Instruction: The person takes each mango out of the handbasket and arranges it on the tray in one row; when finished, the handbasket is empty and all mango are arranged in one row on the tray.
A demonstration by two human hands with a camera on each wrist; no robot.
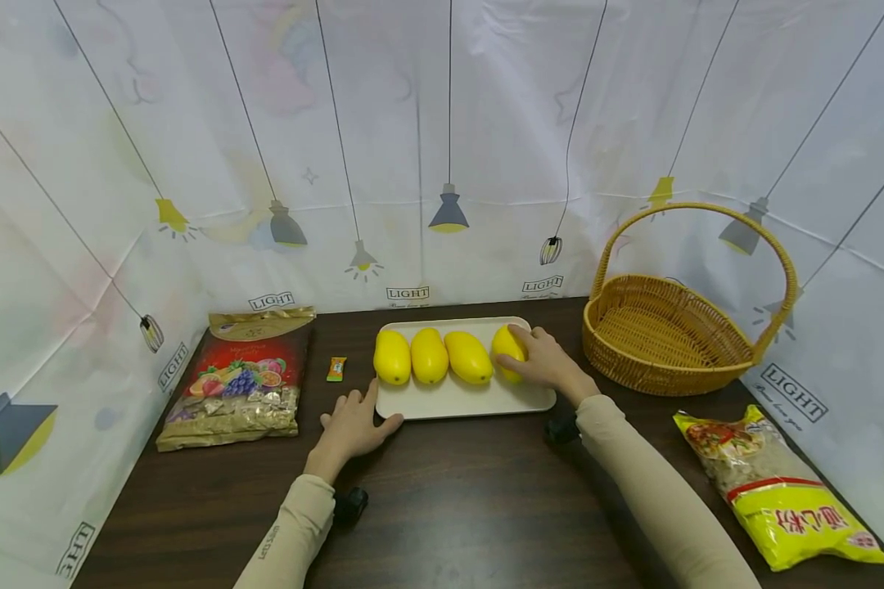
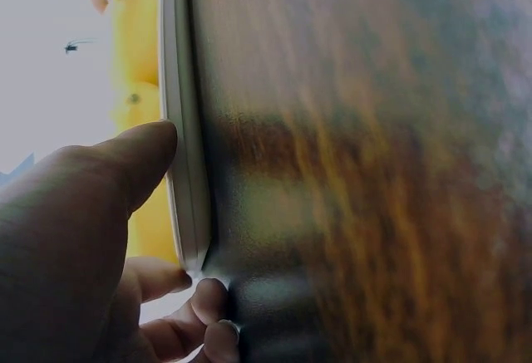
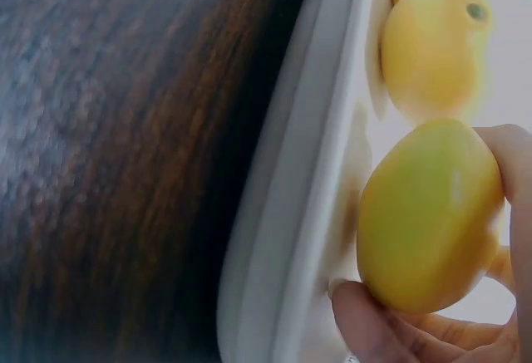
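Note:
Several yellow mangoes stand in a row on a white rectangular tray. My right hand grips the rightmost mango, with fingers and thumb around its sides. In the right wrist view, this mango sits over the tray near its front rim, and a second mango is just beyond it. My left hand touches the tray's front left corner with spread, relaxed fingers. The left wrist view shows its thumb against the front rim and its index finger close to the corner.
A wicker basket with a tall handle stands at the back right. A yellow food packet lies in front of it. On the left are a red and gold candy bag and a small wrapped candy. A printed curtain hangs behind.

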